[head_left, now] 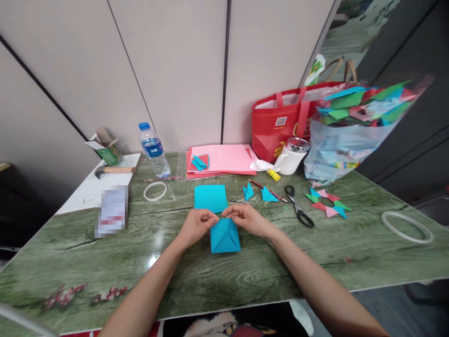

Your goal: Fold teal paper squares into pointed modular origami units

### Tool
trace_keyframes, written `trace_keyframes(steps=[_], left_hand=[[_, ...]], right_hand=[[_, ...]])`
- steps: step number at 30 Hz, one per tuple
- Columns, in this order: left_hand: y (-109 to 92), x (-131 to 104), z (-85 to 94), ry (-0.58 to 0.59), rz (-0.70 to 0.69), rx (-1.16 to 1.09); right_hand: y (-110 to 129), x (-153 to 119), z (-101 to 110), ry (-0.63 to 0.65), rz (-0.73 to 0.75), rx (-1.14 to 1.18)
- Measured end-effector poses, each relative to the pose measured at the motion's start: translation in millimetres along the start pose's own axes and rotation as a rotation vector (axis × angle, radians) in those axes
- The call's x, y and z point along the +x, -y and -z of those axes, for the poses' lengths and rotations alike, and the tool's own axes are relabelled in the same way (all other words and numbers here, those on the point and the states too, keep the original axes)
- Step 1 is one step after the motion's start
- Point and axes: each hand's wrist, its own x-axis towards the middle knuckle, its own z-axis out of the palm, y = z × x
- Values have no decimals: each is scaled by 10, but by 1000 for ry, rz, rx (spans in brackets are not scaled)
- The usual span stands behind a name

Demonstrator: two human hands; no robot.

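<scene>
A blue sheet of origami paper (225, 238), creased with diagonal folds, lies on the table in front of me. My left hand (199, 225) pinches its far left corner between thumb and fingers. At the far right corner, my right hand (245, 219) grips the same sheet, its fingertips close to those of the left. Just beyond the hands rests a stack of blue paper squares (210, 197), partly covered by my fingers. Two small folded blue pieces, one upright (248, 191) and one triangular (269, 194), sit to the right of the stack.
Scissors (298, 206), a pencil (261, 186) and a multicoloured paper ring (328, 203) lie on the right. Pink paper (224, 158), a white mug (290, 158), a red bag (266, 126) and a plastic bag (336, 145) stand behind. Left are a bottle (154, 150) and a hammer (115, 170).
</scene>
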Motion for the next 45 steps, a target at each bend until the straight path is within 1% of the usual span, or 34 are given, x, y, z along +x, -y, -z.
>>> trace_keyframes(steps=[4, 7, 12, 17, 22, 24, 27, 29, 32, 33, 36, 38, 41, 45], left_hand=[[11, -7, 17, 18, 18, -50], [28, -9, 30, 37, 14, -43], [59, -6, 38, 40, -37, -3], [43, -14, 37, 33, -42, -14], [13, -22, 33, 0, -56, -13], [3, -22, 25, -6, -42, -16], [-10, -12, 15, -27, 0, -47], [-16, 0, 12, -64, 29, -99], [-16, 13, 11, -109, 82, -186], [-15, 12, 7, -94, 102, -204], [-17, -6, -13, 10, 157, -211], [-23, -21, -30, 42, 189, -216], [-31, -31, -44, 21, 204, -242], [-19, -18, -50, 5, 163, -277]], right_hand=[[6, -14, 10, 27, -29, 115], [0, -15, 9, 16, -79, 200], [8, -12, 13, -47, -111, 191], [-3, 4, 4, -91, -142, 203], [22, -8, -34, -63, -142, 240], [34, -17, -57, -37, -110, 227], [19, -17, -85, -23, -41, 135], [-8, -7, -91, -67, -31, 82], [-36, 9, -90, -209, -36, 53], [-37, 13, -91, -263, -30, 46], [-16, 15, -105, -389, -2, 40], [-1, 13, -125, -419, 7, 59], [-3, 13, -164, -416, 2, 97], [-56, 19, -209, -429, -9, 111]])
